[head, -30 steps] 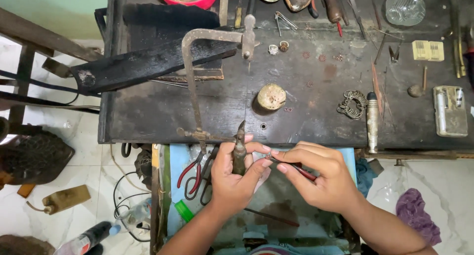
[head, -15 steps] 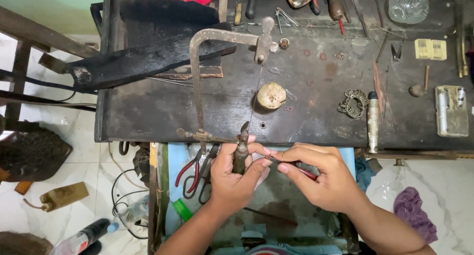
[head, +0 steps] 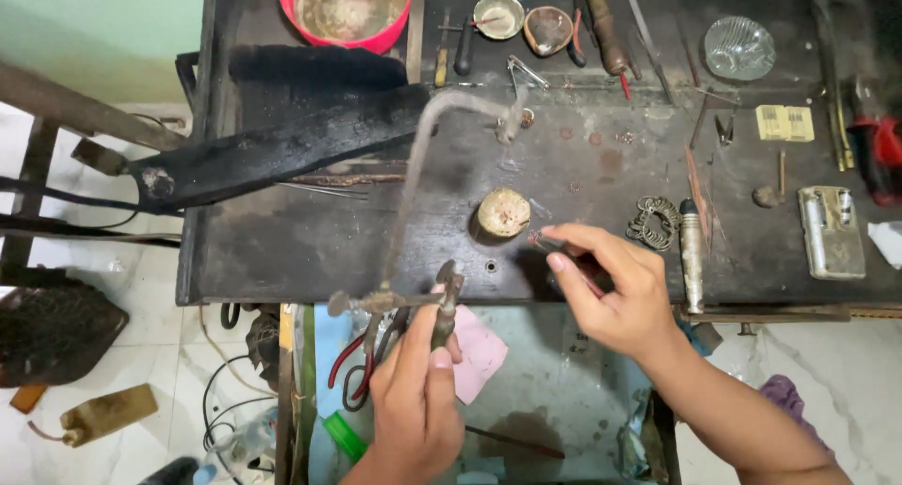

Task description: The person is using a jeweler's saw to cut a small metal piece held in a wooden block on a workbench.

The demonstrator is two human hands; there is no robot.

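Sawing not yet under way, by the look: left hand [head: 418, 391] clamped round saw frame [head: 413, 194] handle just below counter [head: 282, 250] edge, right hand [head: 615, 292] pinching small workpiece [head: 543, 242] just right of round wooden peg [head: 503, 211].

Soft, even daylight, faint shadows, slight motion blur on the saw frame [head: 413, 175]

We see a rusty metal saw [head: 413, 194] with a bent frame, standing up over the dark bench, its handle held at the bottom. A thin small tool [head: 564, 255] with a red tip lies slanted beside a round wooden block.
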